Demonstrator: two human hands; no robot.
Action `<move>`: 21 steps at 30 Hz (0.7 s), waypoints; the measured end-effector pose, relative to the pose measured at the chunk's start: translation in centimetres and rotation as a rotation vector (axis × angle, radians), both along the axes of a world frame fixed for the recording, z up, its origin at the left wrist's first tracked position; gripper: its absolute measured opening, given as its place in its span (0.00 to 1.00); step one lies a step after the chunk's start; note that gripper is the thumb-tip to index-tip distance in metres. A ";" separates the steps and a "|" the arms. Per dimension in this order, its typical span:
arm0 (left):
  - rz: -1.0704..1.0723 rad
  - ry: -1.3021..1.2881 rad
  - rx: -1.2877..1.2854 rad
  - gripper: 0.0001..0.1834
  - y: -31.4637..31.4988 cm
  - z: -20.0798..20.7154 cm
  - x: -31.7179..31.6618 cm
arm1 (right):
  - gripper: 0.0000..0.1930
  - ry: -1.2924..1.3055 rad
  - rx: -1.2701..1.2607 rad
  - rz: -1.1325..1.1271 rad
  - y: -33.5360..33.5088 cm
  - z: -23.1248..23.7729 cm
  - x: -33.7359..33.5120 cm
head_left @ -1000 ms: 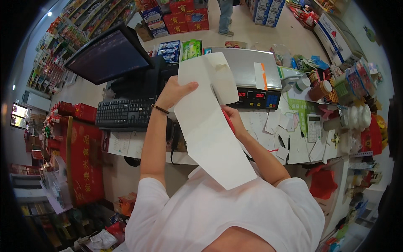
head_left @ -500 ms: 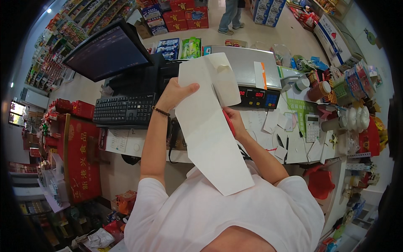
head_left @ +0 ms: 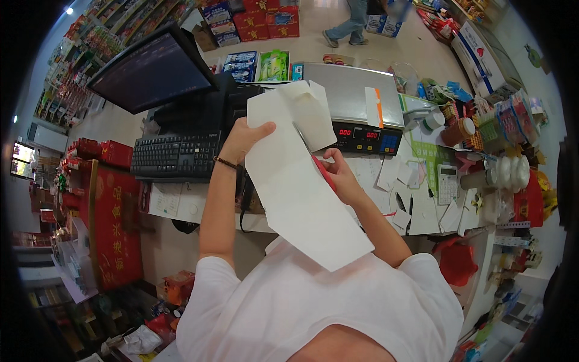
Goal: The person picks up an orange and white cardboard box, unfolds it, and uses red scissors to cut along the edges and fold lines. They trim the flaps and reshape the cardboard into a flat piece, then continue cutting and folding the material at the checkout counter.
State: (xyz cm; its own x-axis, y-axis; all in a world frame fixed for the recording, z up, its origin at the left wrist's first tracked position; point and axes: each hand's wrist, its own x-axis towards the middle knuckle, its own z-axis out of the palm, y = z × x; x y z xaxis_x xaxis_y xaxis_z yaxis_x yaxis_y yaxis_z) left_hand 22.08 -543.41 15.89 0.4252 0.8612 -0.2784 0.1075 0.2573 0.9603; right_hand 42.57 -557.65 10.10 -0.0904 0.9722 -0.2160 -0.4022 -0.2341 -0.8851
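Observation:
A long white sheet of stiff paper or card [head_left: 295, 193] slants from above the counter down toward my chest. My left hand [head_left: 246, 142], with a beaded bracelet at the wrist, is closed on its left edge, the thumb lying on top. Red-handled scissors [head_left: 324, 172] are in my right hand [head_left: 345, 178], at the sheet's right side. Their blades lie along a cut between the main sheet and a curled flap at its upper right. The sheet hides part of the scissors and the fingers of my left hand beneath it.
Behind the sheet stands a weighing scale [head_left: 365, 140] with a metal top. A monitor [head_left: 154, 69] and black keyboard [head_left: 176, 155] are at the left. Paper scraps, pens and a white calculator [head_left: 447, 184] lie on the counter at right, near jars [head_left: 458, 131]. A person [head_left: 351, 27] walks beyond the counter.
The sheet has shifted slightly left at the top, its lower end swinging right and up. More of the scissor blades shows, and my right fingers have loosened around the handles. The person beyond has stepped.

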 end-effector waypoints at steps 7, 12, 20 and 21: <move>0.000 -0.056 -0.019 0.19 -0.7 -0.9 -0.8 | 0.20 -0.099 0.178 0.100 -0.6 0.0 -0.3; -0.001 -0.091 -0.039 0.20 -1.1 -0.7 -0.5 | 0.25 -0.089 0.155 0.088 -0.7 0.4 -0.2; -0.026 -0.118 -0.030 0.20 -1.7 -0.6 0.0 | 0.26 -0.104 0.163 0.034 -0.7 0.0 -0.4; -0.029 -0.107 -0.029 0.20 -1.8 -0.5 0.0 | 0.25 -0.112 0.155 0.035 -0.7 0.0 -0.3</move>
State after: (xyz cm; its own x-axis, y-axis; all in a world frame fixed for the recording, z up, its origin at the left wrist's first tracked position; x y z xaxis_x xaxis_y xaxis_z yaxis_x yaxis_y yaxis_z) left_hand 22.11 -545.19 15.44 0.4787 0.8402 -0.2549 0.0128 0.2836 0.9589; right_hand 42.22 -558.36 10.09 -0.1089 0.9913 -0.0741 -0.2935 -0.1032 -0.9504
